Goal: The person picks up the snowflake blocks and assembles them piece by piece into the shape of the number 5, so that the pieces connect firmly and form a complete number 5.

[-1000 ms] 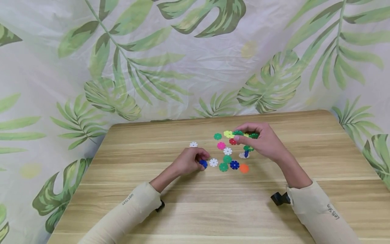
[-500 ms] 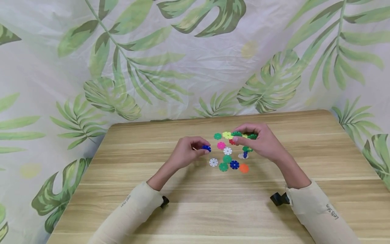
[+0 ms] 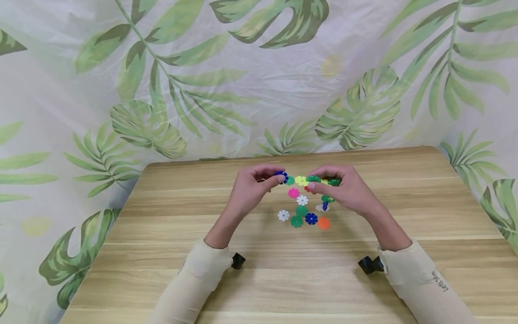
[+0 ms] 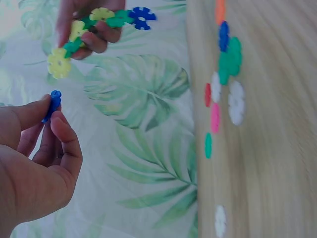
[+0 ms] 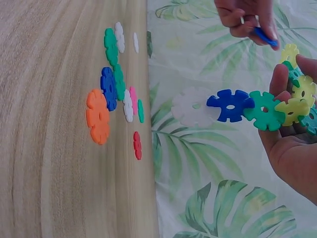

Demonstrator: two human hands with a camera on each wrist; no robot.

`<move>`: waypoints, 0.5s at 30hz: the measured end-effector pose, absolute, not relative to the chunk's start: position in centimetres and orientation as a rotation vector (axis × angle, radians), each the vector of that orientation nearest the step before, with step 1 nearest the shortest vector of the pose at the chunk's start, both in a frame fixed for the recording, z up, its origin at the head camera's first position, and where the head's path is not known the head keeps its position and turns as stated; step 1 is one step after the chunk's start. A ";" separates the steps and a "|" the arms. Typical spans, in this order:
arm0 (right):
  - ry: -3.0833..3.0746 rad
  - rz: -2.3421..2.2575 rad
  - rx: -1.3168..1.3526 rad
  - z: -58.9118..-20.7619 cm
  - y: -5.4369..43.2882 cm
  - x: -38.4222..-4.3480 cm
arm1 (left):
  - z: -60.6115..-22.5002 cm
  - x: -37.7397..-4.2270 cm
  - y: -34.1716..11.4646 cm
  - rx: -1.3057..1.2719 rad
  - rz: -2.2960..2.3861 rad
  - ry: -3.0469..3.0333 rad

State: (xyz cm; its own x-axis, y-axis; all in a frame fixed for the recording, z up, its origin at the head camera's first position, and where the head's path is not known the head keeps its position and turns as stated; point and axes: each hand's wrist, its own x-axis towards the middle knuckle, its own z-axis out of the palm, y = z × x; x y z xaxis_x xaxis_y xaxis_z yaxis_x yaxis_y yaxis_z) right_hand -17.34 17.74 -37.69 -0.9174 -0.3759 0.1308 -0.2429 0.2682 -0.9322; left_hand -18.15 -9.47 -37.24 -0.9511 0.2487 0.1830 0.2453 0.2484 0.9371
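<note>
My left hand pinches a blue notched plastic disc between thumb and fingers, raised above the table. Facing it, my right hand holds a chain of interlocked notched discs in its curled fingers. A yellow disc forms the chain's end nearest the blue disc, with a gap between them in the left wrist view. Green and yellow links alternate through the right hand. From its other side hang a green disc, a blue one and a translucent white one. Fingers hide part of the chain.
Loose discs lie on the wooden table: orange, dark blue, several green, white, pink and red. One white disc lies apart. A leaf-patterned cloth hangs behind.
My left hand has lifted the blue disc off the table and carried it up and rightward, close to the chain's yellow end. The right hand has stayed nearly still, its chain shifting slightly.
</note>
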 end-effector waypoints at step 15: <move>2.402 -1.726 -0.623 -38.3 17.6 -17.7 | -37.7 -17.9 -8.7 0.603 1.989 2.390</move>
State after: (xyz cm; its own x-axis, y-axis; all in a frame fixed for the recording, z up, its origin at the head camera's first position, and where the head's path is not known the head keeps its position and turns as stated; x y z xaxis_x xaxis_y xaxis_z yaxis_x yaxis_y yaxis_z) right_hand -17.68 17.63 -38.30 -0.9082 -0.3943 0.1401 -0.2585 0.2654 -0.9288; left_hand -17.93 -8.71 -37.74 -0.9273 0.2709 0.2583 0.3033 0.1391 0.9427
